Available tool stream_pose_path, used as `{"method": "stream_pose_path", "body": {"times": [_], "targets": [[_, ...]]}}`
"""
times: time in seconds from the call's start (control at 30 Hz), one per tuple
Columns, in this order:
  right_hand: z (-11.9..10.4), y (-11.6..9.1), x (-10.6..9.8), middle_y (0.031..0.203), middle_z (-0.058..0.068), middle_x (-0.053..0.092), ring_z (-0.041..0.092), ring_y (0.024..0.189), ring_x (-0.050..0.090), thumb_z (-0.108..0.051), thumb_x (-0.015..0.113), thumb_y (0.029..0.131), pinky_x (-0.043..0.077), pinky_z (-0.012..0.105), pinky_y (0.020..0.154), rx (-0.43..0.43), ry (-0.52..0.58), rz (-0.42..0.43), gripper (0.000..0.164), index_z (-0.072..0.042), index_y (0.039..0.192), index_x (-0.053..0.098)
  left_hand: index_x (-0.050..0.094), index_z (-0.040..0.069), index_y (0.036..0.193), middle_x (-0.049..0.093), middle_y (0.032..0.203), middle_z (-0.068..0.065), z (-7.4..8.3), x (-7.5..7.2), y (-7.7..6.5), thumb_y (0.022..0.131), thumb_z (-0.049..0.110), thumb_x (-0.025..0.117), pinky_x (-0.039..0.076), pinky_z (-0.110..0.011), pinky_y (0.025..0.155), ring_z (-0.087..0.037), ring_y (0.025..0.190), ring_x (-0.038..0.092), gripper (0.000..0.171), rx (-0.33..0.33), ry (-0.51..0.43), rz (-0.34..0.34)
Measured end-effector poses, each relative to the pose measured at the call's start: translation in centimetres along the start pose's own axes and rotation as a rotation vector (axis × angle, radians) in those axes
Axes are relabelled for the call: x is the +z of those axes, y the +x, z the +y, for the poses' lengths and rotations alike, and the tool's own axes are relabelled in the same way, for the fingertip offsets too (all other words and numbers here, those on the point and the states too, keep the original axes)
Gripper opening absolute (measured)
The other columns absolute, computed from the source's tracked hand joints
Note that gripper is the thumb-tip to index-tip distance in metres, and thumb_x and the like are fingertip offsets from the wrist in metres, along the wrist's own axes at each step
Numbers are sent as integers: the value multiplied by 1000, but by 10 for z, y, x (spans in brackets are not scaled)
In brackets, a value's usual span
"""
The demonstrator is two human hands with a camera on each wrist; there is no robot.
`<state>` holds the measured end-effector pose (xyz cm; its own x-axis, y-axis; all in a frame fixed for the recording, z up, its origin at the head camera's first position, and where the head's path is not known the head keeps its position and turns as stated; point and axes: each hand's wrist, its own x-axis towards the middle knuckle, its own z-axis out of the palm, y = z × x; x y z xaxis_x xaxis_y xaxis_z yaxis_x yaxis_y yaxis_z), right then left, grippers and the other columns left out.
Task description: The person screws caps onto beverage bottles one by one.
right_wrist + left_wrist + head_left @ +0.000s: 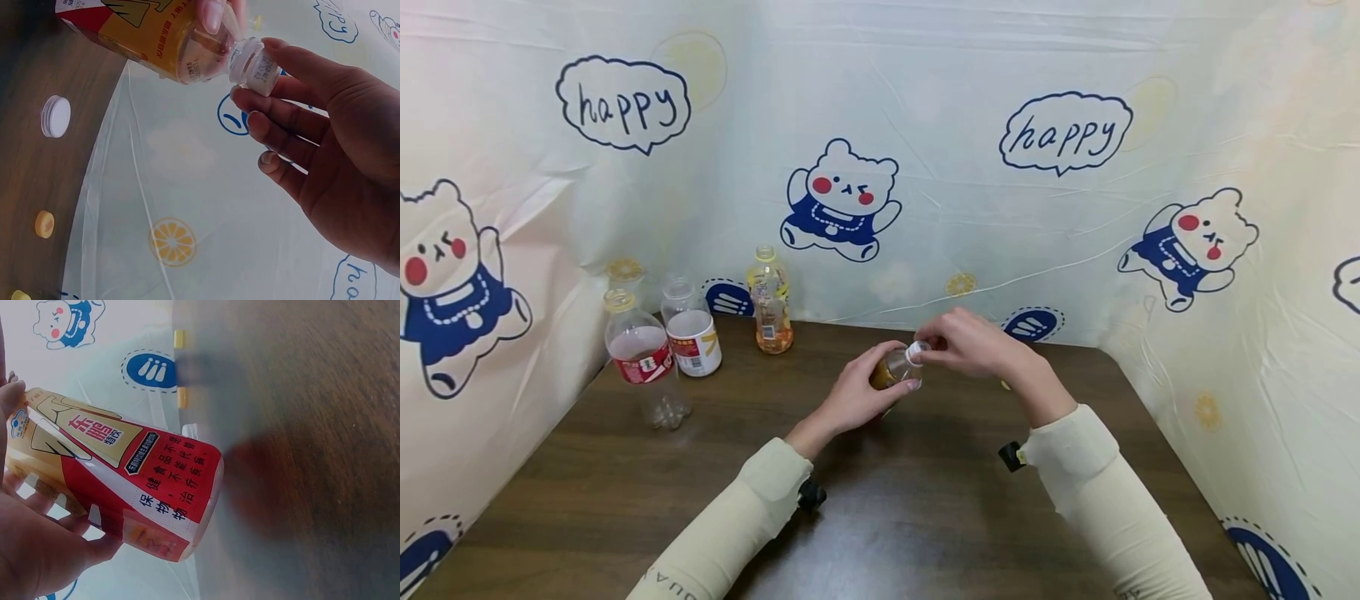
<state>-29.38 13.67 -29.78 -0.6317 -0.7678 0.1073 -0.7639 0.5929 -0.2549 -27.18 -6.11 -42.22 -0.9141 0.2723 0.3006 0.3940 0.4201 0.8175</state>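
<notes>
White cap (263, 76) pinched in my right hand (966, 343), bottle (134, 469) gripped in my left hand (861, 392), I'm apparently uncapping, and next should lift clear toward the far-right loose caps (57, 117).

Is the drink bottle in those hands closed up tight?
Cannot tell. In the right wrist view, the right hand pinches a white cap at the top of the Dongpeng bottle, but its tightness doesn't show.
</notes>
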Motion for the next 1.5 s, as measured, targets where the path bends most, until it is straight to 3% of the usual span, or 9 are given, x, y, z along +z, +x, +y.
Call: {"method": "stream_pose_path", "body": {"times": [0.33, 0.5, 0.67, 0.9, 1.23, 1.4, 1.5], "targets": [[-2, -1, -1, 61, -6, 52, 10, 52, 46, -38, 65, 87, 38, 27, 48, 58, -64, -15, 17, -21, 85, 65, 44, 42, 127, 52, 122, 10, 2, -1, 1, 78, 58, 65, 51, -36, 78, -15, 98, 55, 56, -13, -8, -5], [-4, -2, 2, 58, -7, 50, 10, 51, 45, -44, 66, 85, 37, 27, 46, 95, -109, 25, 23, -22, 80, 64, 45, 37, 130, 52, 122, 11, 2, 0, 0, 78, 59, 66, 51, -36, 79, -15, 98, 54, 60, -8, 4, -5], [-7, 1, 8, 57, -8, 50, 11, 52, 47, -46, 65, 85, 38, 27, 44, 113, -155, 60, 25, -22, 79, 64, 44, 42, 128, 53, 122, 11, -1, -1, 0, 78, 59, 65, 51, -35, 79, -14, 97, 55, 57, 6, 11, 1], [-8, 4, 11, 62, -13, 55, 9, 55, 50, -42, 66, 85, 42, 26, 47, 82, -137, 77, 20, -23, 88, 69, 45, 41, 128, 54, 123, 4, -5, -4, 0, 79, 58, 66, 51, -37, 81, -15, 98, 55, 57, 1, -20, -14], [-7, 4, 8, 83, -15, 63, 6, 64, 54, -32, 68, 86, 47, 24, 56, -16, -42, 35, 18, -24, 103, 69, 43, 45, 127, 52, 123, 8, -3, -10, -2, 80, 55, 66, 50, -38, 82, -15, 101, 54, 53, -19, -43, -40], [-6, 5, 6, 70, -13, 59, 8, 58, 52, -37, 68, 85, 44, 25, 51, 19, -45, 23, 14, -26, 93, 67, 44, 40, 129, 52, 123, 8, -3, -9, -2, 80, 56, 66, 50, -38, 82, -14, 101, 54, 56, -10, -33, -35], [-5, 6, 8, 60, -10, 54, 9, 53, 49, -46, 65, 85, 41, 27, 48, 78, -81, 33, 20, -26, 82, 65, 45, 38, 131, 52, 124, 8, -3, -8, -3, 80, 55, 66, 50, -38, 82, -14, 101, 54, 58, -1, -29, -31]]}}
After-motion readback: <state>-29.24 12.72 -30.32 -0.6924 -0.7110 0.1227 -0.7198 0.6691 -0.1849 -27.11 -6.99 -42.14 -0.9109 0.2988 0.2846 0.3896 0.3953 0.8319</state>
